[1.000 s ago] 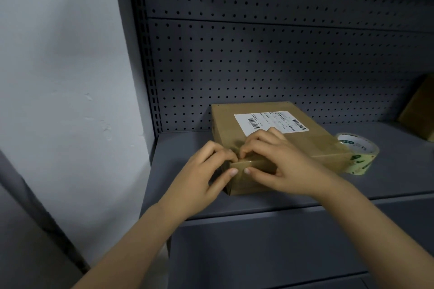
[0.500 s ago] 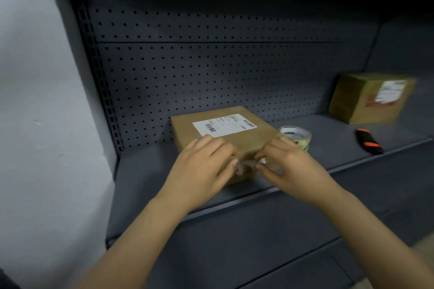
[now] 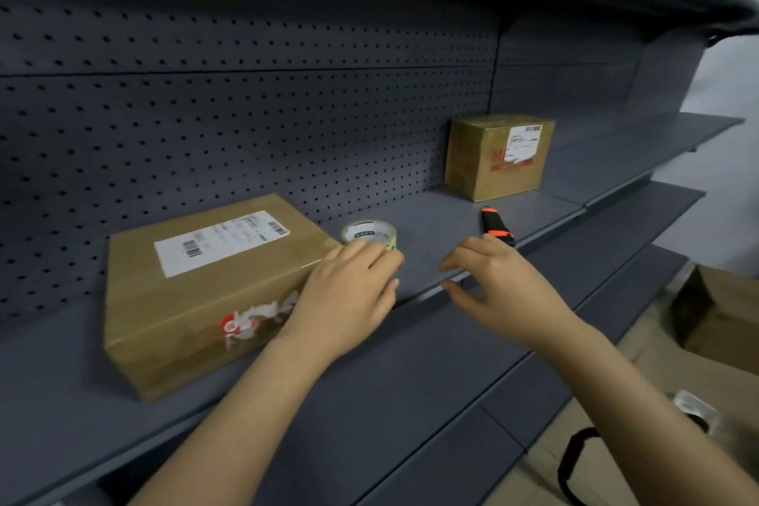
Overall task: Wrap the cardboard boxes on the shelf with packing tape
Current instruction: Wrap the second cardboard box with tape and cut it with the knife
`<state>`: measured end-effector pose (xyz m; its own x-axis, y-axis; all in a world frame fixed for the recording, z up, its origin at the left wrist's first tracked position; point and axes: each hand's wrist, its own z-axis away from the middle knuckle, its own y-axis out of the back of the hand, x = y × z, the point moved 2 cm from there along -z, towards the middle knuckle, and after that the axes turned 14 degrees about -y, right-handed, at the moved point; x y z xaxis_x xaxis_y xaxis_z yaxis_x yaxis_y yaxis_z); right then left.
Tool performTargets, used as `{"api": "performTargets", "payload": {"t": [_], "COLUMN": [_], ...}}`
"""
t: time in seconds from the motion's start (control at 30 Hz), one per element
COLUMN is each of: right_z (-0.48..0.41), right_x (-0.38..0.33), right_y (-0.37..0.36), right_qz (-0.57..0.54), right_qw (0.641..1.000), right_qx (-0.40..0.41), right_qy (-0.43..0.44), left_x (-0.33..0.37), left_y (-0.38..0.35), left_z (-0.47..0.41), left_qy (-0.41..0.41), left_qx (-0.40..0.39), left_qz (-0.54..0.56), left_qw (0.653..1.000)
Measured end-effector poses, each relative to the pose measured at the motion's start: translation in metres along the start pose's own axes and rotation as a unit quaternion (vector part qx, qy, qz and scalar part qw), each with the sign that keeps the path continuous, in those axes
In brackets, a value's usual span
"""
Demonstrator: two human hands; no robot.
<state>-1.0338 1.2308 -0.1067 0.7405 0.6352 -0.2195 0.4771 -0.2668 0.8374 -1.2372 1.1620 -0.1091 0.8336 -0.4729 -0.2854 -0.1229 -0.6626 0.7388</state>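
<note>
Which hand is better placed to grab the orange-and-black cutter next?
Right, probably: the right hand hovers open just short of the cutter, while the left hand holds the tape roll.

Location type: stockroom or parcel-packing area. Indicators: grey metal shelf (image 3: 431, 228) with perforated back panel (image 3: 246, 127); near cardboard box (image 3: 185, 308) and far cardboard box (image 3: 480, 164), each bearing a printed barcode label (image 3: 221, 240); roll of packing tape (image 3: 367, 232) and orange-black cutter (image 3: 495, 224) on the shelf; open carton (image 3: 714, 316) on the floor.

Left hand (image 3: 349, 296) touches tape roll (image 3: 366, 231) beside box (image 3: 197, 292); right hand (image 3: 501, 283) hovers.
</note>
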Motion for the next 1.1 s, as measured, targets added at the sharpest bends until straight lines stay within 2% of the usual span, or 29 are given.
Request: {"api": "performTargets", "payload": {"t": [0.07, 0.23, 0.33, 0.43, 0.53, 0.6, 0.67, 0.77, 0.83, 1.0, 1.1], "right_z": [-0.011, -0.047, -0.066, -0.080, -0.088, -0.092, -0.094, -0.097, -0.100, -0.102, -0.100], "right_x": [0.023, 0.074, 0.093, 0.102, 0.107, 0.108, 0.110, 0.116, 0.118, 0.119, 0.114], "right_y": [-0.006, -0.030, -0.044, -0.055, -0.064, -0.068, -0.070, -0.070, -0.068, -0.061, -0.051], "right_qz": [-0.009, -0.044, -0.076, -0.112, -0.141, -0.159, -0.185, -0.231, -0.264, -0.346, -0.380], "right_qw": [1.000, 0.997, 0.993, 0.986, 0.979, 0.975, 0.971, 0.963, 0.957, 0.934, 0.921], "right_qx": [0.001, -0.025, -0.045, -0.062, -0.084, -0.100, -0.108, -0.102, -0.098, -0.086, -0.083], "right_qy": [0.005, 0.049, 0.082, 0.105, 0.117, 0.119, 0.111, 0.091, 0.069, 0.033, 0.035], "left_x": [0.000, -0.008, -0.016, -0.020, -0.021, -0.020, -0.017, -0.007, -0.002, 0.012, 0.020], "left_y": [-0.015, -0.044, -0.057, -0.064, -0.067, -0.066, -0.065, -0.063, -0.063, -0.059, -0.054], "left_z": [-0.017, -0.056, -0.068, -0.075, -0.079, -0.080, -0.080, -0.082, -0.084, -0.089, -0.090], "left_qy": [0.022, 0.137, 0.203, 0.250, 0.292, 0.319, 0.352, 0.403, 0.431, 0.503, 0.533], "left_qx": [-0.033, -0.139, -0.224, -0.326, -0.372, -0.348, -0.292, -0.163, -0.077, 0.110, 0.216], "left_qz": [-0.023, -0.083, -0.099, -0.148, -0.136, -0.101, -0.051, 0.049, 0.127, 0.308, 0.378], "left_qw": [0.999, 0.977, 0.948, 0.900, 0.870, 0.876, 0.888, 0.899, 0.890, 0.800, 0.726]}}
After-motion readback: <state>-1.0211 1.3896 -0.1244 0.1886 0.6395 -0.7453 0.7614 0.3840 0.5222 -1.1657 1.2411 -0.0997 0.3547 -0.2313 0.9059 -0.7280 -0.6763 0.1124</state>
